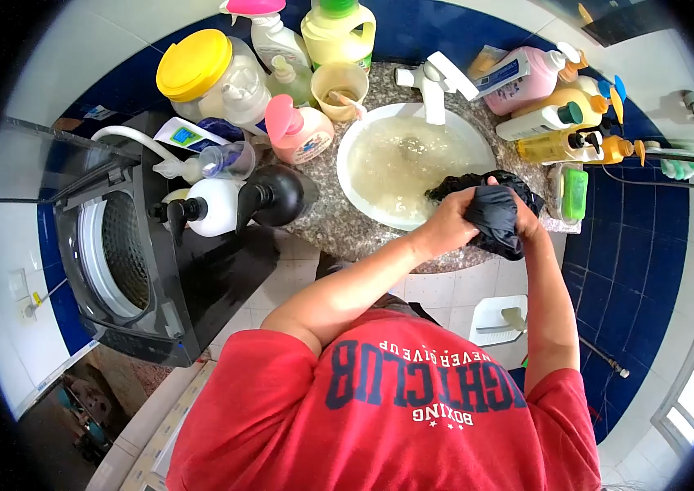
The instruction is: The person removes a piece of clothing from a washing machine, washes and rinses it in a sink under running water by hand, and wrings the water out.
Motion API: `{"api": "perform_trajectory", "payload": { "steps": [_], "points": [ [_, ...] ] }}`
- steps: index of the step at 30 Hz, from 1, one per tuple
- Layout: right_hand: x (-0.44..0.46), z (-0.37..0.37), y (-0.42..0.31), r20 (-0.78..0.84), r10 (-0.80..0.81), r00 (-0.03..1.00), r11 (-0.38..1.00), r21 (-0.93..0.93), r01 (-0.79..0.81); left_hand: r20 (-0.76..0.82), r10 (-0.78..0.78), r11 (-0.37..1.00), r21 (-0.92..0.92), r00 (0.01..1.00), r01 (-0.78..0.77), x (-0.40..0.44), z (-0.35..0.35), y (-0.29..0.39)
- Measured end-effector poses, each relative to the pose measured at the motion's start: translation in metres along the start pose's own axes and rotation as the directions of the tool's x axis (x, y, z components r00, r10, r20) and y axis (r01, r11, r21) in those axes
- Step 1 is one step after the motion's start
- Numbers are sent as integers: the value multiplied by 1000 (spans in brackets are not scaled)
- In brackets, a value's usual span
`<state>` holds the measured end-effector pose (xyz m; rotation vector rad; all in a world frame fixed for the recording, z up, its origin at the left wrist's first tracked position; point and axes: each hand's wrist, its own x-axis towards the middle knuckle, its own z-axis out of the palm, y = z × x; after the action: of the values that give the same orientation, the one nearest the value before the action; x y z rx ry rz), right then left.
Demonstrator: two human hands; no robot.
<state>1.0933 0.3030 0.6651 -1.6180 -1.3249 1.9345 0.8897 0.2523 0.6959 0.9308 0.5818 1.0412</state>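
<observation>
A wet-looking black garment [531,190] is bunched up at the right front rim of the white basin [347,184]. Its smoother dark grey part [494,214] bulges between my hands. On its left side, my left hand [449,222] is closed round the fabric. My right hand [528,217] grips it from the right, with its fingers partly hidden by the folds. One dark end of the cloth hangs over the cloudy, foamy water [404,159]. The exact kind of garment cannot be made out.
Behind the basin is a white tap [437,82]. Pump bottles [559,123] crowd the right of the granite counter [339,237], near a green soap bar [574,195]. At left stand a pink pump bottle [298,131], a beige cup [339,90] and an open top-loading washing machine [122,254].
</observation>
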Motion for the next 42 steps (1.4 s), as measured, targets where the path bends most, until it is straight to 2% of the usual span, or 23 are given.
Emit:
{"api": "perform_trajectory", "payload": {
  "steps": [2,6,8,9,13,15,18,20,22,24,26,27,28,30,32,34,35,36,37,38,39,40,42],
  "points": [
    [-16,8,-9,-180,124,976,992,58,-115,21,-68,996,65,997,67,-5,-5,1],
    [-20,-3,18,-262,164,951,980,153,-127,-49,18,990,141,999,-11,-13,-10,-25],
    [-28,3,13,-380,243,893,864,503,-22,-344,-183,977,40,921,209,-16,-16,-30],
    [-31,2,13,-435,283,855,831,557,8,-334,-392,917,-217,857,335,-17,-24,-32],
    [-42,-3,24,-618,263,741,834,531,147,-271,-525,849,-236,807,472,-31,-42,-54],
    [-46,-6,31,-653,282,703,819,545,179,-216,-523,849,-51,825,525,-32,-43,-67],
    [-54,-3,28,-703,254,664,802,537,261,-275,-505,846,32,818,533,-21,-32,-69],
    [-57,0,25,-770,165,616,861,417,292,-242,-439,855,184,865,485,-3,-32,-82],
    [-58,-2,32,-783,84,616,887,341,312,-244,-341,693,587,908,419,16,-27,-88],
    [-56,-8,47,-789,0,614,907,258,332,-210,-349,688,604,914,401,31,-20,-100],
    [-52,-13,68,-769,-248,589,964,-258,69,-262,-450,556,666,854,497,39,-10,-98],
    [-59,-6,58,-746,-301,594,895,-436,-93,-270,-440,555,668,856,496,39,-10,-104],
    [-63,-2,58,-709,-422,565,646,-673,-361,-265,-447,554,668,855,497,37,-10,-111],
    [-66,-1,65,-678,-458,575,557,-723,-409,-258,-417,528,711,871,464,33,-12,-122],
    [-50,-22,112,-659,-409,632,759,-630,-166,-282,-398,545,693,873,472,32,-16,-139],
    [-49,-8,99,-647,-426,632,718,-667,-199,-265,-334,805,419,904,420,38,-27,-151],
    [-45,-5,98,-696,-362,620,781,-590,-205,-242,-413,875,164,878,456,40,-32,-147],
    [-43,0,96,-740,-293,606,837,-505,-212,-220,-488,868,-18,844,497,43,-37,-147],
    [-46,18,68,-770,-175,614,964,-260,-50,-193,-529,847,-186,827,498,45,-38,-142],
    [-46,30,54,-772,-176,611,965,-258,-49,-160,-563,801,-349,811,487,46,-39,-133],
    [-45,40,44,-725,-88,683,983,50,179,-124,-591,756,-429,797,494,45,-37,-118],
    [-43,49,33,-644,-40,764,860,367,355,-165,-562,789,-401,811,465,44,-36,-113],
    [-52,71,7,-578,-157,801,918,214,334,16,-594,609,-645,805,462,44,-54,-134]
  ]
}}
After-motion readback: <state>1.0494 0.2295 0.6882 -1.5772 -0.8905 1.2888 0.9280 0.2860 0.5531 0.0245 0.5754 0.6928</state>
